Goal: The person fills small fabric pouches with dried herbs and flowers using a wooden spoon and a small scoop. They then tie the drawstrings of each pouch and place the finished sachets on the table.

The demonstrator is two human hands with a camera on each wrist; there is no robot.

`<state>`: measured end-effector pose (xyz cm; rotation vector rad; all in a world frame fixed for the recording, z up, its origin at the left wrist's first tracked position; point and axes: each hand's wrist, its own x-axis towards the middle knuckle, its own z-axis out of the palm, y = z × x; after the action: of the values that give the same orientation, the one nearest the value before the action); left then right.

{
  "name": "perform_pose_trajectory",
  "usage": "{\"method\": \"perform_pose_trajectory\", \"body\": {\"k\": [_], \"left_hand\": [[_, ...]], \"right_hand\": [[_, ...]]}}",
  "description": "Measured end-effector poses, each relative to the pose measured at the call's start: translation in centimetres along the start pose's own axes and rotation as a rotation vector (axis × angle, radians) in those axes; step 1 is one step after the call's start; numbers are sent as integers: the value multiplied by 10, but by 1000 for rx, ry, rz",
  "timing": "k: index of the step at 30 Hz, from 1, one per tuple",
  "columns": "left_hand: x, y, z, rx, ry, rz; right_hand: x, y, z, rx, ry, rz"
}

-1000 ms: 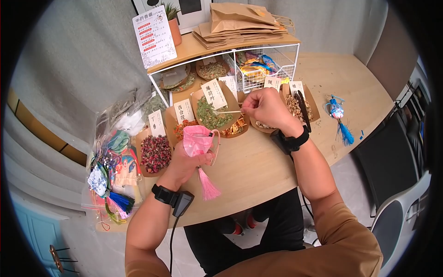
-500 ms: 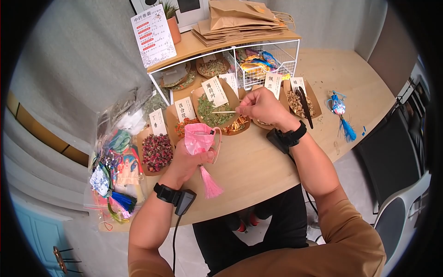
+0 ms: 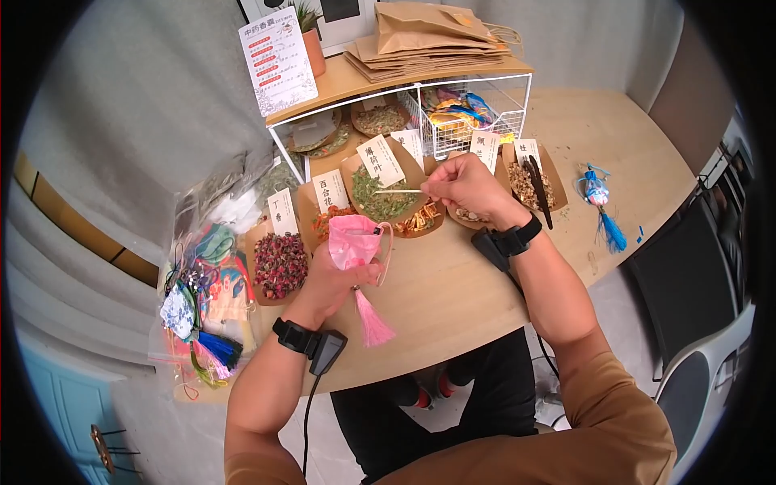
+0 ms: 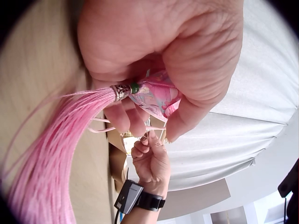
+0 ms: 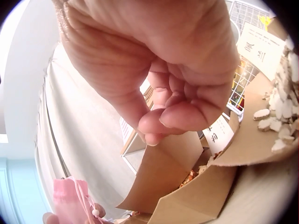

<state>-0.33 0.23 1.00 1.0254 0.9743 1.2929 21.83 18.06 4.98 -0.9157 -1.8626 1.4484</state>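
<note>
My left hand [image 3: 335, 279] holds a pink drawstring pouch [image 3: 353, 252] upright, its mouth open at the top. A long pink tassel [image 3: 373, 322] hangs below; the left wrist view shows a green bead [image 4: 135, 88] and a silver cap joining tassel [image 4: 56, 149] to pouch. Thumb and fingertips of my right hand [image 3: 466, 187] pinch a thin pale stick [image 3: 402, 191]. Its far end lies over crumbled green leaves [image 3: 373, 204] in a brown paper tray [image 3: 414, 168]. In the right wrist view, fingers hide the stick.
Left of the green leaves are dried rosebuds [image 3: 280, 265]; on the right, a tray of pale chips [image 3: 525, 187] has dark tongs [image 3: 540, 194] across it. A wooden-topped shelf [image 3: 327, 95] with a wire basket [image 3: 485, 141] stands behind. A blue tasselled pouch [image 3: 596, 194] lies far right.
My right hand has shifted slightly left, carrying the stick's end further across the green leaves. My left hand keeps its hold on the pouch. The head view has shifted a little.
</note>
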Motion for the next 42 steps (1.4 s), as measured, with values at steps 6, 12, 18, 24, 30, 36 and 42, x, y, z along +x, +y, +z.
{"method": "perform_pose_trajectory", "body": {"k": [6,12,18,24,30,36,42], "left_hand": [[-1,3,3,7,18,-1],[-1,4,3,-10,23,-2],[-1,7,4,-24,22,10],[2,5,1,-50,21,48],[3,3,-2,-52,36,53],[1,8,2,-61,26,42],[2,5,-1,-54,29,43]], "right_hand": [[0,-3,-3,23,35,29],[-1,-7,-11,70,47,-46],[-8,-18,-15,37,36,-96],[-27,-40,-8,-6,9,-145],[-37,-43,-3,15,-96,-212],[-35,-39,-1,-70,-84,-269],[-31,-39,-1,-341,26,-722]]}}
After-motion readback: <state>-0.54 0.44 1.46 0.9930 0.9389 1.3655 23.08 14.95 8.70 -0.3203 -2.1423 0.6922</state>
